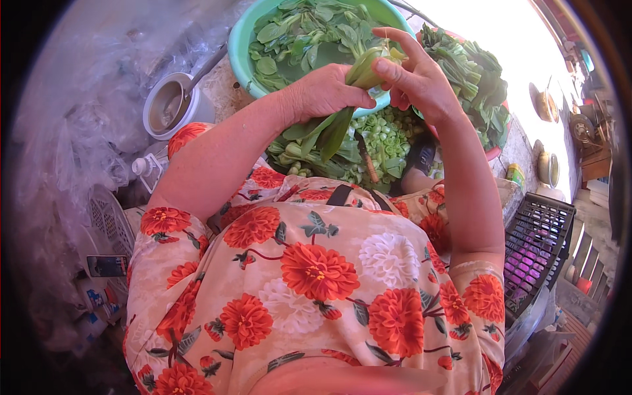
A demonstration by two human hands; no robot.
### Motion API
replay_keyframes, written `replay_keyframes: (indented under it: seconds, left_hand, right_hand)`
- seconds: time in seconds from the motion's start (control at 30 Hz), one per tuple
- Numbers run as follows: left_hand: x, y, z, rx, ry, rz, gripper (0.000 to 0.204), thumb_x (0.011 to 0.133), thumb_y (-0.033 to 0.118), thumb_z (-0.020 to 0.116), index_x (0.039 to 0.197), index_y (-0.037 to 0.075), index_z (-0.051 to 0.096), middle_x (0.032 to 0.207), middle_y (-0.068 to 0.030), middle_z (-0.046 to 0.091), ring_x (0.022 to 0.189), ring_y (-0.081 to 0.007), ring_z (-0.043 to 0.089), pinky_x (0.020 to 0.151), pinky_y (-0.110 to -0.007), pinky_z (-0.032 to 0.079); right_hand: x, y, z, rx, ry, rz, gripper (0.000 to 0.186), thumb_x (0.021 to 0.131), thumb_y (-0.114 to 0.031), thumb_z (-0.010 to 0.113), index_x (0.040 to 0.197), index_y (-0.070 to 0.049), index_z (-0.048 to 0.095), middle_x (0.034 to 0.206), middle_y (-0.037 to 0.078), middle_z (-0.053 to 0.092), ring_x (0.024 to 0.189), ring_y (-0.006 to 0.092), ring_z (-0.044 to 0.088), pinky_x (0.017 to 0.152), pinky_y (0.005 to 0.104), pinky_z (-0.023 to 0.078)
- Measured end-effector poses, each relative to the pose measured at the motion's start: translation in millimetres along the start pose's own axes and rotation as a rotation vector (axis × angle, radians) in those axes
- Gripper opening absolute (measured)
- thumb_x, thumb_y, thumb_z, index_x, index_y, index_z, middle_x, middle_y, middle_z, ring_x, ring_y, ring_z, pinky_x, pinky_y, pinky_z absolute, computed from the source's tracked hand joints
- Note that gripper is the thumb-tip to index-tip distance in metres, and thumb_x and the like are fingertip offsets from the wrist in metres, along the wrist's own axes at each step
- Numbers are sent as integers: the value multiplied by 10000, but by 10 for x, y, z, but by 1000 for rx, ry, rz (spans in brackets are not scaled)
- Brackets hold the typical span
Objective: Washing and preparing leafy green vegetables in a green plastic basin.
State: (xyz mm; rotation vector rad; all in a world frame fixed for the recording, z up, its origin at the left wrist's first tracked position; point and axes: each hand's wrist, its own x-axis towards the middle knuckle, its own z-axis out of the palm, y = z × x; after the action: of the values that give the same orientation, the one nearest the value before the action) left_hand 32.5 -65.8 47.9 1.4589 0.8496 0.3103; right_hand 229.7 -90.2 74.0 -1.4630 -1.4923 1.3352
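Note:
My left hand (322, 92) is closed round a green bok choy (364, 71), its leaves hanging down below the fist. At the pale base of the same plant is my right hand (421, 76), the thumb and bent fingers on it and a bit of yellow showing between them. Both hands are above the near rim of a mint-green basin (241, 52), where leafy greens (313, 36) lie in water. Below them is a heap of cut stem ends and leaves (385, 139), with a wooden-handled tool (370, 164) lying on it, its far end partly hidden.
Whole leafy greens (477, 82) are piled at the right. A white pail (150, 108) with a ladle (209, 68) stands left, near a plastic bottle (146, 168). Clear plastic sheeting (72, 125) covers the far left. A phone (107, 266) and a black crate (540, 230) flank me.

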Motion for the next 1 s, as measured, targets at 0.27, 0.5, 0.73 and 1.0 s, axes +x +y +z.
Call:
replay_keyframes:
  seconds: [0.27, 0.5, 0.73, 1.0]
  left_hand:
    - [11, -96, -139, 254, 49, 97, 360, 763, 260, 700, 1022, 21, 626, 844, -75, 643, 791, -151, 615, 768, -321, 493]
    - [73, -184, -211, -343, 385, 99, 354, 806, 230, 725, 1056, 19, 588, 872, -27, 612, 694, -96, 584, 631, -244, 496]
    - [47, -198, -402, -388, 296, 93, 296, 799, 191, 735, 1008, 48, 582, 837, -20, 596, 715, -94, 587, 684, -252, 500]
    - [1, -167, -399, -716, 157, 152, 334, 766, 247, 802, 959, 75, 589, 854, -37, 614, 713, -116, 606, 657, -263, 513]
  right_hand:
    - [-5, -114, 193, -187, 98, -154, 668, 725, -273, 780, 1269, -11, 494, 782, 90, 670, 577, 112, 590, 539, 260, 481]
    - [-121, -57, 379, 65, -83, 12, 452, 841, -142, 702, 1235, -17, 521, 754, 13, 593, 525, 62, 527, 452, 196, 402]
    - [-1, -9, 204, -285, -15, -121, 253, 846, -245, 698, 952, -15, 700, 703, 21, 624, 658, 83, 565, 609, 256, 456]
    - [-23, -102, 63, -95, 182, -156, 235, 857, -248, 679, 850, -18, 727, 726, 9, 638, 724, 104, 568, 683, 258, 449]
